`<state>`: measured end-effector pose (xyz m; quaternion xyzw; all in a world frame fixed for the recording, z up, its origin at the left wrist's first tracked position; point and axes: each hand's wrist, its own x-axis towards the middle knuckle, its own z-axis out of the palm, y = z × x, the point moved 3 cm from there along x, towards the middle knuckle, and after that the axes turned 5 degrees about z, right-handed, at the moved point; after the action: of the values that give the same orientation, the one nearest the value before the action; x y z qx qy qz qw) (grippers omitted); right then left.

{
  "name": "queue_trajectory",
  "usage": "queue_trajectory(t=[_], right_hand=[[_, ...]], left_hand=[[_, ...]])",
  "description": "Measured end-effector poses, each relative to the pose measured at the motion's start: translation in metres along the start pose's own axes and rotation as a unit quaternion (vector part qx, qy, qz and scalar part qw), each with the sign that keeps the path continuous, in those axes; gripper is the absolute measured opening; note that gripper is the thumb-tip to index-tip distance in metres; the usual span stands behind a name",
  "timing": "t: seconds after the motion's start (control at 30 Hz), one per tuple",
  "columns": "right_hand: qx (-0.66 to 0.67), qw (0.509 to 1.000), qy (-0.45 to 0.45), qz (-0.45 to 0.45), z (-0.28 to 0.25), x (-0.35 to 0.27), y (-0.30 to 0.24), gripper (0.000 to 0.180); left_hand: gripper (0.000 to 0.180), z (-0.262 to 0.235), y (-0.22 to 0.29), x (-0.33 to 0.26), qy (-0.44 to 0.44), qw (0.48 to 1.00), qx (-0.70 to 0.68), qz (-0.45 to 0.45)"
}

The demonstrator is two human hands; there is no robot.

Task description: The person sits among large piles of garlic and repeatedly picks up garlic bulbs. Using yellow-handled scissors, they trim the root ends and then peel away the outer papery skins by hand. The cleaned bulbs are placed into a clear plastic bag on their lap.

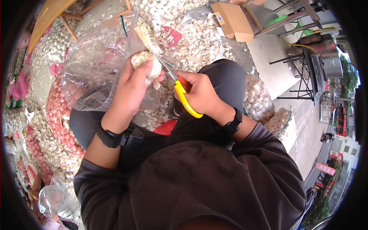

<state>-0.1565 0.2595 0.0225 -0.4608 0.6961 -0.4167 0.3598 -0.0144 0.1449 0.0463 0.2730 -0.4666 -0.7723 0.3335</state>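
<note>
My left hand (134, 78) is closed around a garlic bulb (145, 61), whose long dry stalk (143, 35) points up and away from me. In my right hand (199, 92) is a pair of scissors (184, 100) with yellow handles and a bit of orange. Their metal blades reach up to the stalk just above the bulb; whether they are cutting into it, I cannot tell. Loose peel hangs under the bulb. A clear plastic bag (92, 65) lies open to the left of my left hand, partly behind it.
Garlic skins (203, 48) cover the ground ahead. A net sack of garlic (168, 9) lies at the far side, a red net sack (61, 111) to my left, and another bag of garlic (257, 97) by my right knee. Beyond stand a cardboard box (232, 21) and a black folding table (312, 69).
</note>
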Motion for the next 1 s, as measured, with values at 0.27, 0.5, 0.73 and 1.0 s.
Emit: queue_trajectory(t=[0.27,0.5,0.73,1.0], right_hand=[[0.182,0.979,-0.071,0.058,0.014,0.002,0.006,0.023],[0.006,0.998,-0.059,0.015,0.014,0.005,0.006,0.051],[-0.019,0.989,-0.117,0.092,0.021,0.003,0.013,0.071],[-0.104,0.988,-0.067,0.093,0.014,0.005,0.006,0.037]], left_hand=[[0.035,-0.013,-0.005,0.004,0.025,0.997,0.059,-0.041],[0.043,-0.005,-0.010,0.000,0.011,0.962,0.253,0.102],[0.059,-0.007,-0.035,0.001,-0.040,0.928,0.348,0.126],[0.058,0.002,-0.035,-0.002,-0.031,0.865,0.457,0.204]])
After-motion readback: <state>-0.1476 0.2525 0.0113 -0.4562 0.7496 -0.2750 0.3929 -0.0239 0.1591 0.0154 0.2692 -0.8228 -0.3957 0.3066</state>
